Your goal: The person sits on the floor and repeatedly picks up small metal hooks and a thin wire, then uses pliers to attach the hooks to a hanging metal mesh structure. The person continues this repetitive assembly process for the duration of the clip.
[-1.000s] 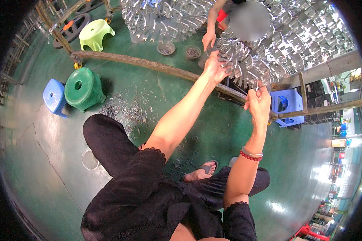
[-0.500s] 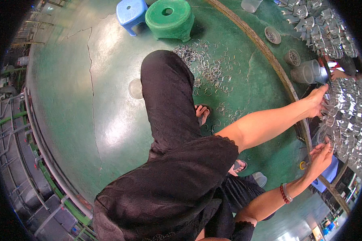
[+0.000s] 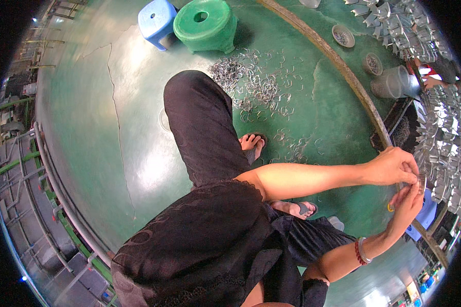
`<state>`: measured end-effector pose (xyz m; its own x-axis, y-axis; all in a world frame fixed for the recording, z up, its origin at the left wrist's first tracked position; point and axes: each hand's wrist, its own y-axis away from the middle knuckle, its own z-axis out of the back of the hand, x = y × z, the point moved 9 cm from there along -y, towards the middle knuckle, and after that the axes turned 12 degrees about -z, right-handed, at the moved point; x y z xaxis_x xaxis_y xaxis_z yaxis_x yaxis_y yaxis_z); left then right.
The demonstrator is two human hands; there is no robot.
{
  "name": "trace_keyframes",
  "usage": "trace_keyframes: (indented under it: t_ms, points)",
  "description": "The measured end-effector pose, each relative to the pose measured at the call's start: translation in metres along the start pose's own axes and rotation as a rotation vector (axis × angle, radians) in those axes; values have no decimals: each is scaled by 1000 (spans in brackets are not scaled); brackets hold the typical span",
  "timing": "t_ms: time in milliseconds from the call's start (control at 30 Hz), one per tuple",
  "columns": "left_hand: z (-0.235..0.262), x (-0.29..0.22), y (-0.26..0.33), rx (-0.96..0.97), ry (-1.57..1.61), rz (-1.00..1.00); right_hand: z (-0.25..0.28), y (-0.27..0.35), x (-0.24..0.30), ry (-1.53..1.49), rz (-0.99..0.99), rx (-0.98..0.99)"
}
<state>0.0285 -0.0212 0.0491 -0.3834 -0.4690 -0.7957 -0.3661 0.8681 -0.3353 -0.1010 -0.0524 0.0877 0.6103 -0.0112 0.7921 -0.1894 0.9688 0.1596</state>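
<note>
At the right, my left hand (image 3: 393,167) and my right hand (image 3: 407,203) come together, fingertips almost meeting. The left hand's thumb and fingers are pinched. My right hand, with a red bead bracelet and a pale bangle at its wrist, has its fingers closed upward beside the left fingertips. A small shiny metal bit shows at the fingertips, too small to name; I cannot make out which hand grips it. Just beyond stand rows of bright, pointed metal pieces (image 3: 440,148), partly hidden by my fingers.
A long curved bar (image 3: 338,62) passes beneath my forearms. Beyond it are a clear bucket (image 3: 389,84), two bowls of small parts (image 3: 343,36), and a blue bin (image 3: 426,217). Curved metal pieces (image 3: 264,89) litter the floor near a green stool (image 3: 205,30) and blue stool (image 3: 156,23). Another person's hand (image 3: 433,83) shows.
My left hand has drawn back from the metal rows and come down to my right hand. The right hand stays nearly in place. The whole view has shifted slightly.
</note>
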Motion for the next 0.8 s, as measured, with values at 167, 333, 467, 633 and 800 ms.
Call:
trace_keyframes:
  t_ms: [167,333,467,633,800]
  points:
    - [-7,-7,-5,19,-89,-177,4,5,-8,71,-82,135]
    - [-14,-18,-8,62,-265,-294,25,21,15,92,-9,-79]
    - [-15,-30,-9,75,-396,-356,45,21,11,77,-40,-181]
    - [2,-35,3,91,-266,-421,31,24,24,127,-4,-252]
    - [159,59,43,-277,-396,48,31,25,29,205,115,-285]
